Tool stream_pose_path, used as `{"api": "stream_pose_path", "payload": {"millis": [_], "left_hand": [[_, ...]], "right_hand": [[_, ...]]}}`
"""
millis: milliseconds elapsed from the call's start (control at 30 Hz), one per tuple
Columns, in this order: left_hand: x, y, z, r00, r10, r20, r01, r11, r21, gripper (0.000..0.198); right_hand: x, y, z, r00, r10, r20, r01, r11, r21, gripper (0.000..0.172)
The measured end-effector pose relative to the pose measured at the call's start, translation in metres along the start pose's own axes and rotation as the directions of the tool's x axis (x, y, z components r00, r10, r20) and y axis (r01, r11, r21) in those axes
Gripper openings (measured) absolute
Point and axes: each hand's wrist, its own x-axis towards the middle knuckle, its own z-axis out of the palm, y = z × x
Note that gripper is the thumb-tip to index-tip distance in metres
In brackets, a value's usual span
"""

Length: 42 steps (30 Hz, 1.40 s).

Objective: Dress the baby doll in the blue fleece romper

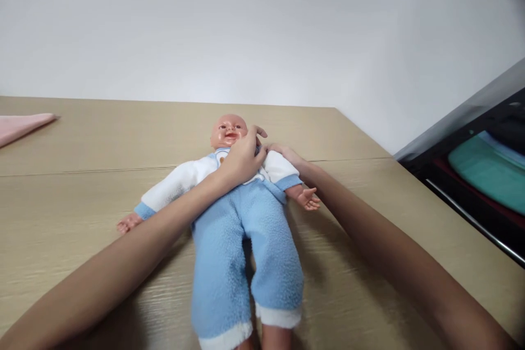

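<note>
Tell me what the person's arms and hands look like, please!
The left arm and right arm are bare: no sleeves, watch or bracelet shows. The left hand and right hand have no gloves. No rings show, but some parts are hidden.

doll [246, 205]: trousers [219, 262] plain light blue, hems [281, 316] white; sleeves [174, 183] white, cuffs [288, 181] light blue; head [227, 127] pinkish. table [82, 229]: pale tan, fine wood grain, one thin dark seam [118, 169]. cloth [22, 127], left edge: soft pink. wall [205, 22]: pale greyish white. object [484, 167], right edge: black, with teal patch, dark red band, silvery line.
</note>
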Motion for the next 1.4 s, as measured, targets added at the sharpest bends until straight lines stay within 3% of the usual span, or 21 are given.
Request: {"api": "stream_pose_path", "payload": {"millis": [67, 133, 200, 233, 300, 400, 500, 567, 633, 700, 800, 867, 1000, 1100, 1200, 1400], "left_hand": [[0.000, -0.002, -0.001, 1.000, -0.020, -0.010, 0.021, 0.999, 0.040, 0.024], [0.001, -0.004, -0.003, 0.999, -0.028, -0.038, 0.032, 0.994, 0.103, 0.025], [0.001, -0.004, -0.005, 0.998, -0.028, -0.062, 0.037, 0.988, 0.151, 0.026], [0.000, -0.003, -0.006, 0.997, -0.026, -0.071, 0.037, 0.986, 0.163, 0.025], [0.000, 0.000, -0.007, 0.997, -0.004, -0.071, 0.017, 0.983, 0.185, 0.023], [-0.001, 0.003, -0.005, 0.999, 0.027, -0.041, -0.017, 0.977, 0.214, 0.024], [-0.002, 0.002, -0.004, 0.999, 0.028, -0.018, -0.024, 0.976, 0.219, 0.026], [-0.003, 0.001, -0.005, 1.000, 0.030, -0.008, -0.028, 0.976, 0.216, 0.025], [-0.003, 0.000, -0.006, 1.000, 0.029, 0.003, -0.029, 0.975, 0.218, 0.023], [-0.004, 0.000, -0.008, 1.000, 0.019, 0.011, -0.021, 0.974, 0.227, 0.019], [-0.004, 0.003, -0.013, 0.999, 0.020, 0.036, -0.027, 0.977, 0.213, 0.009], [-0.004, 0.004, -0.016, 0.997, 0.039, 0.070, -0.051, 0.983, 0.178, 0.004], [-0.003, 0.003, -0.018, 0.993, 0.054, 0.104, -0.070, 0.986, 0.151, 0.004], [-0.001, 0.001, -0.019, 0.995, 0.034, 0.098, -0.048, 0.989, 0.141, 0.007], [0.000, -0.003, -0.021, 0.996, 0.007, 0.093, -0.017, 0.994, 0.108, 0.008], [0.002, -0.005, -0.024, 0.996, -0.024, 0.082, 0.017, 0.997, 0.078, 0.011]], "right_hand": [[-0.010, -0.008, -0.007, 0.999, 0.035, 0.028, -0.035, 0.999, -0.022, 0.035], [-0.025, -0.017, -0.020, 0.992, 0.038, 0.119, -0.027, 0.995, -0.091, 0.054], [-0.041, -0.025, -0.037, 0.961, -0.028, 0.276, 0.101, 0.962, -0.253, 0.080], [-0.047, -0.029, -0.046, 0.946, -0.063, 0.319, 0.178, 0.921, -0.346, 0.084], [-0.056, -0.034, -0.061, 0.939, -0.058, 0.340, 0.240, 0.819, -0.521, 0.072], [-0.057, -0.033, -0.071, 0.940, 0.016, 0.341, 0.226, 0.719, -0.658, 0.055], [-0.053, -0.023, -0.072, 0.939, 0.031, 0.342, 0.243, 0.645, -0.725, 0.054], [-0.053, -0.015, -0.073, 0.950, 0.008, 0.312, 0.257, 0.548, -0.796, 0.052], [-0.058, -0.010, -0.072, 0.963, -0.031, 0.268, 0.253, 0.454, -0.854, 0.050], [-0.068, -0.010, -0.065, 0.971, -0.104, 0.218, 0.241, 0.421, -0.875, 0.050], [-0.093, -0.021, -0.039, 0.954, -0.277, 0.116, 0.237, 0.458, -0.857, 0.050], [-0.110, -0.031, -0.018, 0.938, -0.334, 0.096, 0.276, 0.548, -0.789, 0.039], [-0.123, -0.035, 0.010, 0.949, -0.308, 0.071, 0.306, 0.839, -0.450, 0.017], [-0.108, -0.021, 0.013, 0.983, -0.166, -0.079, 0.154, 0.979, -0.136, 0.027], [-0.084, -0.003, 0.015, 0.990, -0.045, -0.135, 0.053, 0.997, 0.061, 0.036], [-0.064, 0.004, 0.037, 0.985, -0.116, -0.127, 0.115, 0.993, -0.022, 0.031]]}}
